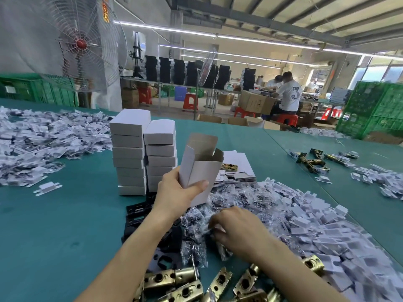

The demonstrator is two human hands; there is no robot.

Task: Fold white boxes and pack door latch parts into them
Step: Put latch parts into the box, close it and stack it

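Clasping open-topped white cardboard box (201,171), left grip (174,194); right grip (238,231) curled among crinkly clear bags (193,249), hold unclear.

— Can you see what the right hand (236,228) has hold of?
— No. Its fingertips are sunk in the heap of small clear plastic bags (194,216), so the grip is hidden (the bags' dark contents are too blurred to name).
— And the open-topped white cardboard box (202,168)?
— Its lower part is largely behind the left hand (176,192). It half hides the stack of flat white card blanks (237,162).
— The brass-coloured metal latch bodies (170,277)?
— Cut off by the bottom edge. The flat black metal plates (137,211) vanish partly under the left forearm (130,247).
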